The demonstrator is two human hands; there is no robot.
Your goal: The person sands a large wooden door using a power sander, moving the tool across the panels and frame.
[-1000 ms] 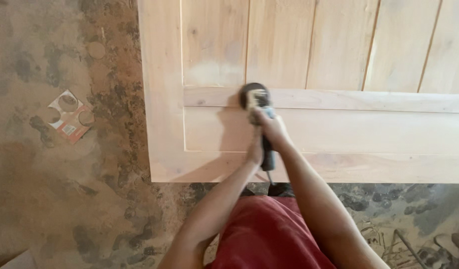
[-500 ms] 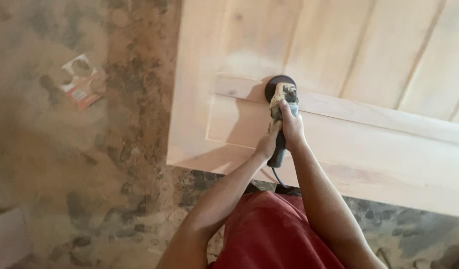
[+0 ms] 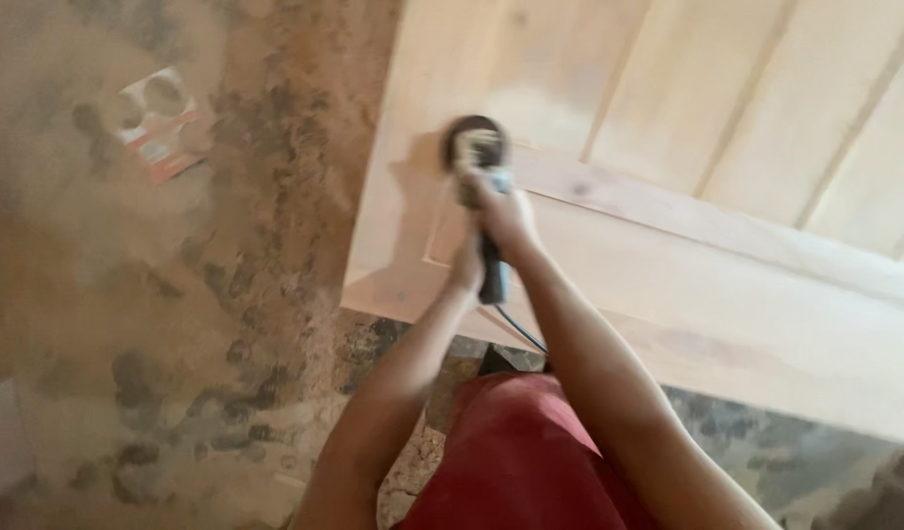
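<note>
On the pale wooden door (image 3: 727, 255), both hands (image 3: 491, 231) wrap tightly around a disc sander (image 3: 477, 157).

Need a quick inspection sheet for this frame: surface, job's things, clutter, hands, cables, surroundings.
Surface: pale wooden door panel lying flat, unfinished.
Job's things: handheld disc sander, disc on the panel near its left edge.
Clutter: torn card packaging on the floor, left of the panel.
Hands: right hand grips the sander's front; left hand grips its dark handle.
Cables: power cord trails from the handle toward the person.
Surroundings: dusty, stained floor; image blurred.
</note>
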